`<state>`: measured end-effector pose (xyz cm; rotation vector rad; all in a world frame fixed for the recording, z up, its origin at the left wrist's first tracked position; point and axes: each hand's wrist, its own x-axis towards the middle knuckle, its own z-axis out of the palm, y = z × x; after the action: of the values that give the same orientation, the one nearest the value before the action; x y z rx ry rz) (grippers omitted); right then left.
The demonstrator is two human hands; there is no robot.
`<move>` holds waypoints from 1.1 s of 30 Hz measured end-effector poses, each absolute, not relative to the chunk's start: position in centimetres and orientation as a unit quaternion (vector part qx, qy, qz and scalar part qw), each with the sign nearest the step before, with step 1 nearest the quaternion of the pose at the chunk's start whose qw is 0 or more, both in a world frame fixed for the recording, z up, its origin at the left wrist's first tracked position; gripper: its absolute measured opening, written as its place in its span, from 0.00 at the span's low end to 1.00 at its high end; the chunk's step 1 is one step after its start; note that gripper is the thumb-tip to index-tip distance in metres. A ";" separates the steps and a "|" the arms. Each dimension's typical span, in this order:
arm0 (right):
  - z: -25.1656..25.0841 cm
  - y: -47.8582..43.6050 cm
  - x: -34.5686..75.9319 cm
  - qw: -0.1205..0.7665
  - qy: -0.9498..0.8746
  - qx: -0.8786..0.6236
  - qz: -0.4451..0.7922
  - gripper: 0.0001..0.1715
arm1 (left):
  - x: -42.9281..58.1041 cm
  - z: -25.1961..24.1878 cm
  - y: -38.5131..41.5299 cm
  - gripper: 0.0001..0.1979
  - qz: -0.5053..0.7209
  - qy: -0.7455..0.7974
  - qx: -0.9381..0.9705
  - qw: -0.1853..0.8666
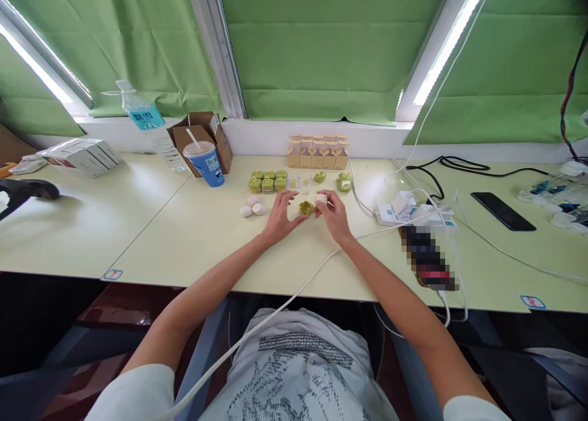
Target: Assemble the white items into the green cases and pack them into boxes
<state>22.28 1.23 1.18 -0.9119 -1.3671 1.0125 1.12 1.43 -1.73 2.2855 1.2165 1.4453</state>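
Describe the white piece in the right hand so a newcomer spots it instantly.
At the pale table, find the right hand. It holds the small white piece, beside a green part. Unlike the loose pale lumps left of the left hand, this one is held.

Some things show only partly
The right hand [336,216] covers part of a white piece [321,198]; one phone [428,260] is pixelated; left edge cuts a black object [32,190].

Bright; light thru gaps [452,44] btw green blinds [331,47]; dim under table [160,243]; edges stretched; phone scrn [427,258] pixelated.
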 end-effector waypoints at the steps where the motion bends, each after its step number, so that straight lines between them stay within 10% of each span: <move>1: 1.1 1.7 22.6 0.579 -0.565 -0.387 0.443 0.26 | 0.9 -1.9 1.8 0.38 0.459 0.427 0.774 0.091; 9: 1.0 3.0 23.3 0.590 -0.453 -0.387 0.545 0.30 | 1.7 -1.0 2.7 0.25 0.307 0.425 0.843 0.124; 33: -0.1 1.8 23.8 0.500 -0.592 -0.358 0.521 0.36 | 0.9 -0.8 1.3 0.22 0.428 0.395 0.770 0.260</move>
<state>23.80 1.79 -0.08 -0.8656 -1.4317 1.2602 0.88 1.29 -0.84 2.0848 1.0709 1.1604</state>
